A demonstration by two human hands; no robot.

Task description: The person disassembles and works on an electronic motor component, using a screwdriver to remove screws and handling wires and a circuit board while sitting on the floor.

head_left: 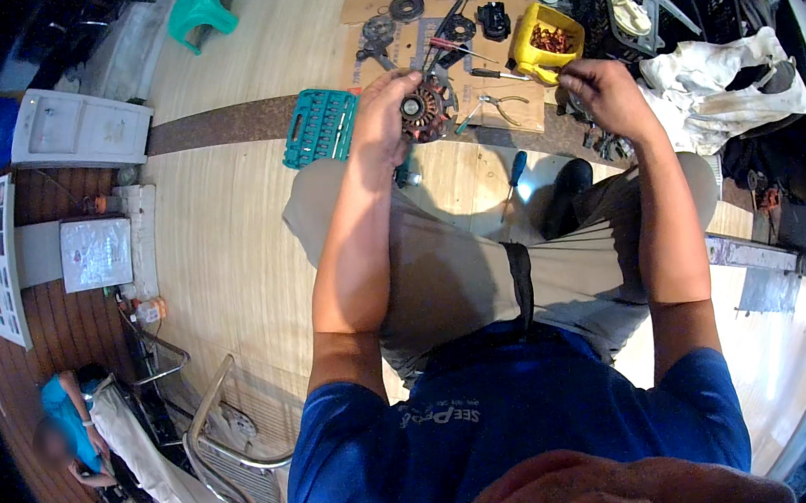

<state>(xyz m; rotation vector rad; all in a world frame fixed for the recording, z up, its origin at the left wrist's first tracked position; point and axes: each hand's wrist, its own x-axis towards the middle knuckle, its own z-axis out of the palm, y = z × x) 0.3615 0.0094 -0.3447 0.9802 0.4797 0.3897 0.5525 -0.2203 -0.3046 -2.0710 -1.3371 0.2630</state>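
My left hand (383, 116) is closed on the left edge of a round motor stator (427, 109) with copper windings, over a cardboard sheet (527, 119). My right hand (611, 97) hovers beside the front lip of a yellow plastic container (531, 47) with copper-coloured small parts (553, 39) inside. Its thumb and fingers are pressed together; whatever is between them is too small to make out. Between my hands lie pliers (506, 108) with yellowish handles, a black-handled screwdriver (490, 72) and a red-handled screwdriver (445, 43).
A teal socket set case (321, 127) lies left of my left hand. Black motor parts (407, 7) cover the far cardboard. On the right are black crates (628, 7) and white cloths (724, 85). A blue screwdriver (518, 169) lies between my legs. Another person (71, 414) reclines at lower left.
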